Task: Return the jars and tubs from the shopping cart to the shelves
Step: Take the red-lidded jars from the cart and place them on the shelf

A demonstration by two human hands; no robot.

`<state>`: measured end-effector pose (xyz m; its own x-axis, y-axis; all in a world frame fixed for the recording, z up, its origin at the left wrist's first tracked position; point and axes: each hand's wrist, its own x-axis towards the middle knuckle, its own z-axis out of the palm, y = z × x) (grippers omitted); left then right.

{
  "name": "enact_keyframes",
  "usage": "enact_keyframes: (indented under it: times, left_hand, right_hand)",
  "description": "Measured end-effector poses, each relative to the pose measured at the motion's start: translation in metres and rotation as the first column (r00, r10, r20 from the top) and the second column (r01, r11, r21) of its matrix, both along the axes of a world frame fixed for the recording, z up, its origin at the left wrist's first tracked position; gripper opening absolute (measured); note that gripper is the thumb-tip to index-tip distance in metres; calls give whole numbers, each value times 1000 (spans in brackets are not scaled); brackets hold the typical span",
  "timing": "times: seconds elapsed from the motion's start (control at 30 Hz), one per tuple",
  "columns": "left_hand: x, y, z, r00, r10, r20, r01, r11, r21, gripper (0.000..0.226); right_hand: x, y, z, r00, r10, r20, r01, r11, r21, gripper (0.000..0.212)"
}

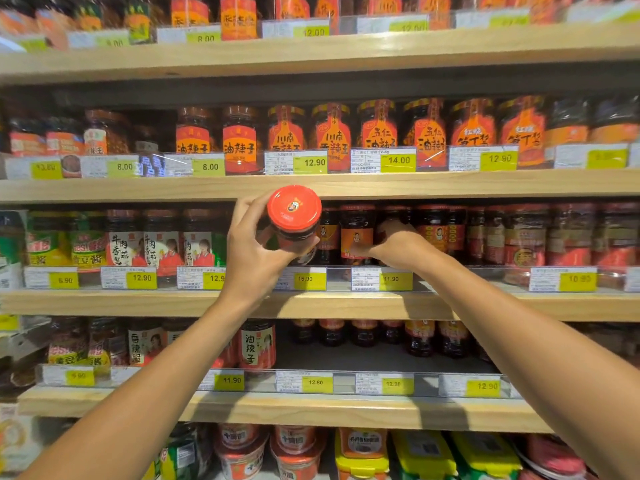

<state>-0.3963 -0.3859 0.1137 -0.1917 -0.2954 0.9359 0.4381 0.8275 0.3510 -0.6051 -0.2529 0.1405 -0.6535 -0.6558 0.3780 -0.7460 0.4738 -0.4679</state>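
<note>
Two hands: both are raised at the third shelf from the top, in front of rows of dark sauce jars.
Left hand (256, 244): fingers wrapped around the body of a dark glass jar with a round red metal lid (294, 216); thumb on the near side, fingertips on the far side, a firm grasp.
Jar position: in the air just in front of the light wooden shelf (138, 301), not yet set down; the cart is out of view.
Jar axis: tipped, lid leaning towards the camera and base pointing into the shelf.
Right hand (394, 244): reaches behind the clear price-tag rail (485, 277) among the red-lidded shelf jars with orange labels (356, 237); its fingers are bent against one of them, but whether they grip it or only push it I cannot tell.
Key relation: the likely slot lies just right of and beyond the held jar, between the two hands; the left hand is nearer.
Judgement: the jar probably needs righting so its base drops flat behind the rail.
Risk: knocking neighbouring jars standing close together.
</note>
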Motion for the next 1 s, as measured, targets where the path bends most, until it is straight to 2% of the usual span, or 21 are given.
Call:
enact_keyframes:
  times: [0.1,0.2,0.47,0.73,0.83,1.0]
  left_hand:
    - [-2,-4,-1,999,36,35,-35,999,-32,73]
    - [-2,-5,-4,997,47,54,-44,998,-45,75]
    - [-6,0,-8,989,119,91,-113,991,-68,72]
    - [0,-4,-20,990,130,54,-123,986,-113,76]
    - [-2,-4,-19,989,123,85,-109,981,-161,74]
    - [-10,-9,-15,973,149,177,-143,989,-43,68]
  right_hand:
    - [1,-3,1,1000,16,-26,-16,1000,1,77]
    - [4,-3,2,998,21,-59,-21,1000,2,69]
    - [4,2,5,998,39,-41,-39,999,-4,67]
    - [0,15,4,996,46,-72,-47,999,-14,39]
    - [-1,14,3,996,51,-67,-52,999,-8,41]
    - [-1,13,4,997,43,-71,-42,999,14,40]
